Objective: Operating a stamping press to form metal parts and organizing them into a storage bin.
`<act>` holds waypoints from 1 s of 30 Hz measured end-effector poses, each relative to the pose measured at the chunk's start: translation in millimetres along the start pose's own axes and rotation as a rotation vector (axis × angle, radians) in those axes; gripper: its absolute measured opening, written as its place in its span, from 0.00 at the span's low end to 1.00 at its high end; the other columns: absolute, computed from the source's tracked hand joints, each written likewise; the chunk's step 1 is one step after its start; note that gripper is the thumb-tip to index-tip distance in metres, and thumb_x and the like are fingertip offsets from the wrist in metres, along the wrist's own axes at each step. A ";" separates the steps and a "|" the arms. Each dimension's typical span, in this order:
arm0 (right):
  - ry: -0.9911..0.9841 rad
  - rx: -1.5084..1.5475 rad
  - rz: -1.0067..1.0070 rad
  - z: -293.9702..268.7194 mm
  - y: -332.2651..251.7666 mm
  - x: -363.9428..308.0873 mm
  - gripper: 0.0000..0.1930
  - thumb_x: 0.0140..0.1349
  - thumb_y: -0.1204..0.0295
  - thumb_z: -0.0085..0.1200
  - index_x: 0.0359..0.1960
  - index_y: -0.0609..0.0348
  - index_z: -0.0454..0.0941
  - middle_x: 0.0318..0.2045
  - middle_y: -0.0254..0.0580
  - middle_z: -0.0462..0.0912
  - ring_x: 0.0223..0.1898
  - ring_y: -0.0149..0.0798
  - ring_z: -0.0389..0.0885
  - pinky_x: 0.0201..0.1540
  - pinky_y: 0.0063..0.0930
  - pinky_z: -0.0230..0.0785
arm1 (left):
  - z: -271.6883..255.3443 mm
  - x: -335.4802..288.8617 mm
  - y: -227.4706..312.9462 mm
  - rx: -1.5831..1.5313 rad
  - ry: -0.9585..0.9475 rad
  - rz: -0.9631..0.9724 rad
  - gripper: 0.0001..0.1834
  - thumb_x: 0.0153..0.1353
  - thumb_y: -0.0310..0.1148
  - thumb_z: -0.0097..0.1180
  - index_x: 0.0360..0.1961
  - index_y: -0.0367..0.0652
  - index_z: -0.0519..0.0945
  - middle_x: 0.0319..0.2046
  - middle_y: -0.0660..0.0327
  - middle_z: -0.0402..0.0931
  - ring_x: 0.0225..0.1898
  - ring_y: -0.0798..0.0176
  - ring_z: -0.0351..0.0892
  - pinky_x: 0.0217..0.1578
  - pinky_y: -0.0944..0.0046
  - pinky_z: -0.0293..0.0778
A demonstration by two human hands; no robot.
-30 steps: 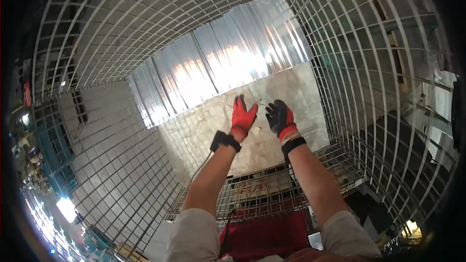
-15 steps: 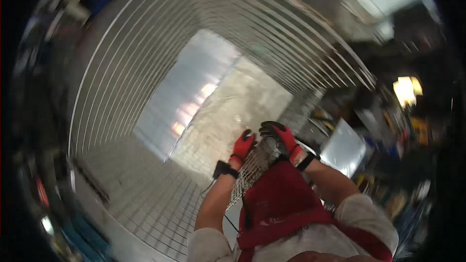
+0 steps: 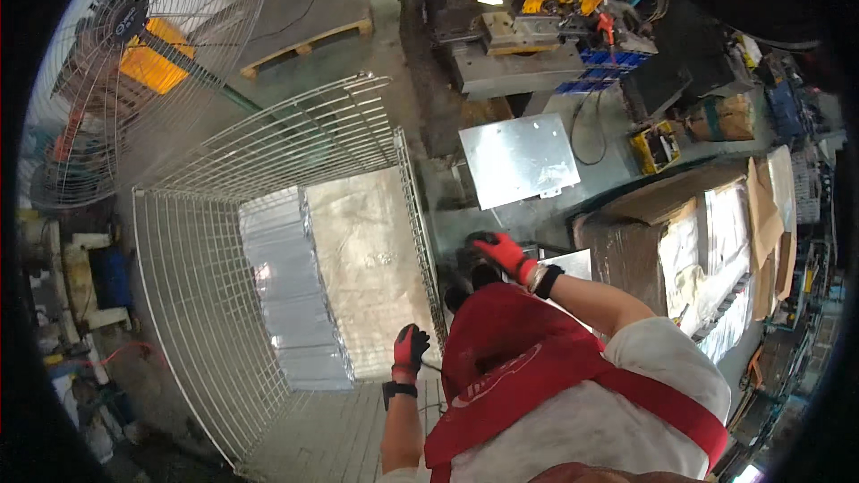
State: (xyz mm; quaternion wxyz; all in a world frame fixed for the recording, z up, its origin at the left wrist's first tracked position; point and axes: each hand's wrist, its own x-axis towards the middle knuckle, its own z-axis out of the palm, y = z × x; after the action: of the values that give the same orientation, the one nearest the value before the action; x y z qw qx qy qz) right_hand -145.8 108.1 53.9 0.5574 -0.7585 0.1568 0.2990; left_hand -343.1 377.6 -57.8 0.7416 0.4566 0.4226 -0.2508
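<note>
Standing next to a big wire basket [image 3: 192, 304], the person has shiny silver strips [image 3: 295, 304] and a cream sheet [image 3: 367, 259] lying low inside it, side by side. The left hand [image 3: 410, 351], in a red and black glove, is above the sheet's near corner. Its fingers bend loosely, and nothing shows in them. The right hand [image 3: 503, 255] is out past the basket's side, near the dark shoes [image 3: 486, 275]. Its fingertips are too dark, so I cannot tell if it holds something. My guess is that this is a step between two jobs, with the body beside the basket. Work on the strips would call for both hands over the wires. Farther out are a flat silver plate [image 3: 521, 161], brown boxes [image 3: 626, 255] and a big fan [image 3: 125, 22].
</note>
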 end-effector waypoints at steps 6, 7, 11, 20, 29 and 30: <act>0.667 -0.245 -0.029 -120.4 129.3 80.4 0.20 0.48 0.59 0.53 0.42 0.56 0.72 0.32 0.48 0.77 0.35 0.46 0.76 0.39 0.36 0.67 | 42.1 -13.4 9.7 -0.026 0.138 0.018 0.22 0.54 0.39 0.51 0.47 0.39 0.67 0.33 0.55 0.73 0.34 0.58 0.75 0.33 0.63 0.72; 0.704 -0.268 0.063 -145.5 132.4 89.0 0.23 0.48 0.59 0.54 0.46 0.54 0.69 0.36 0.47 0.76 0.39 0.48 0.73 0.41 0.37 0.65 | 46.9 -17.5 9.1 -0.018 0.148 0.008 0.22 0.54 0.39 0.51 0.47 0.39 0.67 0.34 0.55 0.73 0.34 0.58 0.75 0.33 0.63 0.72; 0.837 -0.538 0.155 -206.6 151.7 128.2 0.36 0.41 0.57 0.59 0.55 0.46 0.59 0.48 0.52 0.64 0.46 0.52 0.68 0.44 0.39 0.64 | 51.8 -26.7 -0.5 0.013 0.147 -0.037 0.22 0.54 0.39 0.51 0.47 0.39 0.67 0.35 0.55 0.73 0.34 0.59 0.75 0.33 0.63 0.72; 0.686 -0.560 0.164 -210.3 161.6 121.6 0.16 0.46 0.63 0.51 0.37 0.54 0.69 0.32 0.51 0.75 0.32 0.50 0.75 0.34 0.42 0.67 | 43.5 -22.3 33.9 0.413 0.054 -0.155 0.22 0.55 0.43 0.47 0.47 0.41 0.67 0.36 0.55 0.73 0.36 0.59 0.75 0.34 0.62 0.72; 1.679 0.031 0.354 -380.4 339.4 -169.5 0.17 0.44 0.66 0.57 0.36 0.59 0.72 0.28 0.42 0.77 0.28 0.36 0.75 0.32 0.29 0.68 | 88.0 16.2 93.4 0.634 -0.040 -0.101 0.22 0.55 0.44 0.48 0.47 0.41 0.67 0.36 0.54 0.73 0.38 0.57 0.72 0.37 0.58 0.68; 1.674 0.109 0.489 -399.1 390.0 -205.1 0.24 0.43 0.63 0.58 0.42 0.60 0.68 0.33 0.44 0.76 0.32 0.37 0.74 0.36 0.30 0.66 | 91.5 22.9 98.8 0.662 -0.074 -0.113 0.22 0.55 0.44 0.48 0.47 0.42 0.67 0.36 0.54 0.73 0.37 0.57 0.73 0.37 0.58 0.68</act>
State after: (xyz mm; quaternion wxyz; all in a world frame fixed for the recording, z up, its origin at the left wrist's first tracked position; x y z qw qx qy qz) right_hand -415.6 -414.9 -30.8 0.2150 -0.6463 0.6871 -0.2531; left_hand -220.0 341.7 -10.8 0.5529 0.6391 0.3156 -0.4316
